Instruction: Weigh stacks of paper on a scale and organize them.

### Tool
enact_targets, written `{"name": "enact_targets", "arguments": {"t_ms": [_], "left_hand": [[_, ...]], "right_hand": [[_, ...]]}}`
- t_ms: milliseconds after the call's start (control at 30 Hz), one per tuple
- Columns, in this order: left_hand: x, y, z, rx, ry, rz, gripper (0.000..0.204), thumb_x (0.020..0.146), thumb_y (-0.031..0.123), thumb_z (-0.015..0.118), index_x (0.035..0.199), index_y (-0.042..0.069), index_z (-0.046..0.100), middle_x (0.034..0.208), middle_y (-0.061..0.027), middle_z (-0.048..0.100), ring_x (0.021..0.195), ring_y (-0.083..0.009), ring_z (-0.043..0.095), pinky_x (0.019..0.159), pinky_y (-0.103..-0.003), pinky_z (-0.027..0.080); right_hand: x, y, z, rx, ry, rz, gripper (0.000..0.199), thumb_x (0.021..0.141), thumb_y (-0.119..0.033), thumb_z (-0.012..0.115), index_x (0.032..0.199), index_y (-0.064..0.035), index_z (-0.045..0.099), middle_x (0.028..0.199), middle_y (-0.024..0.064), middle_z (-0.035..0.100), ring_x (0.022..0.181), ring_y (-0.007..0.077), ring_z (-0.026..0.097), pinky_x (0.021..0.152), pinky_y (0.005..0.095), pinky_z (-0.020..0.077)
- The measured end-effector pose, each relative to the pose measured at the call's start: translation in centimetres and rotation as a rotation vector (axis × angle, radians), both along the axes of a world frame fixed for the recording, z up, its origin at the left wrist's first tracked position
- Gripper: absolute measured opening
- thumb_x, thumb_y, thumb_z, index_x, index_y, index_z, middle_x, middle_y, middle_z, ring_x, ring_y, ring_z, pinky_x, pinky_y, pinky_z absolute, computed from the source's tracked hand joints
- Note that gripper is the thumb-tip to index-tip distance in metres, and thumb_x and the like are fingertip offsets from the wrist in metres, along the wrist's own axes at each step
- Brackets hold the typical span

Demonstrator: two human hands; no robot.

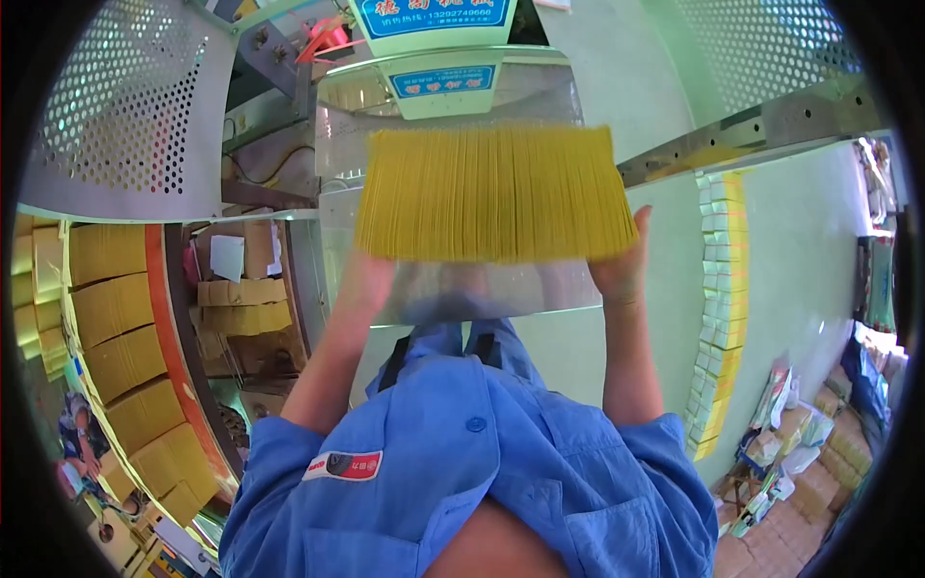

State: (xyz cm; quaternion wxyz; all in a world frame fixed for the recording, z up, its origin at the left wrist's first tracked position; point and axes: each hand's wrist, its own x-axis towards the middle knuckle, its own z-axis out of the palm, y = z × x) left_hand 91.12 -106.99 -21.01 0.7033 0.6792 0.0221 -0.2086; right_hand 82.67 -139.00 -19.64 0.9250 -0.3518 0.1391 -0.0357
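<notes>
I am holding a wide yellow stack of thin sheets (496, 197) at 12 o'clock, its many edges running up and down and spreading a little at the bottom. My left hand (371, 279) is gripping its 8 o'clock corner, the fingers mostly hiding behind the sheets. My right hand (621, 265) is grasping its 4 o'clock corner, the thumb pointing up along the end. The stack is showing over a shiny metal plate (472, 294); I cannot tell whether the two are touching. Beyond it, at 12 o'clock, a blue sign (434, 17) is facing me.

At 3 o'clock, a row of white and yellow bundles (723, 308) is lying along the pale green bench (800, 270). At 9 o'clock, brown cardboard boxes (120, 332) are standing in a line. Metal panels full of holes are rising at 10 o'clock (125, 106) and 1 o'clock (771, 43). Nearest me, at 6 o'clock, I am wearing a blue shirt (424, 433).
</notes>
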Motion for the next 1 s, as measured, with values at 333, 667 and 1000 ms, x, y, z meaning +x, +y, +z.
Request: {"name": "enact_targets", "arguments": {"t_ms": [333,667,1000], "left_hand": [[-2.7,-1.1,-6.3,-0.007,-0.166,-0.013,0.045,0.098,0.029,0.047,0.137,0.005,0.044,0.127,-0.0099,0.055,0.117,-0.0174,0.052,0.098,-0.032,0.043],[1.4,0.3,-2.6,-0.157,0.564,-0.079,0.047,0.097,0.036,0.047,0.128,0.002,0.049,0.121,-0.0064,0.057,0.108,-0.0161,0.057,0.088,-0.034,0.049],[-0.1,-2.9,-1.6,-0.095,-0.034,-0.093,0.054,0.1,0.036,0.04,0.141,0.002,0.034,0.138,-0.0091,0.045,0.121,-0.0166,0.048,0.098,-0.033,0.043]], "right_hand": [[0.3,-1.0,-3.6,-0.519,0.005,-0.063,0.042,0.097,-0.021,0.044,0.133,0.0008,0.047,0.127,0.008,0.055,0.121,0.0173,0.048,0.102,0.03,0.0354],[1.0,-5.0,-2.0,-0.558,0.513,0.222,0.048,0.1,-0.036,0.041,0.129,-0.0004,0.051,0.125,0.0088,0.058,0.115,0.0173,0.052,0.097,0.0325,0.0395],[0.4,-4.0,-1.8,-0.587,0.033,0.028,0.04,0.096,-0.016,0.048,0.135,-0.0041,0.048,0.125,0.0043,0.056,0.113,0.0122,0.052,0.094,0.0259,0.042]]}}
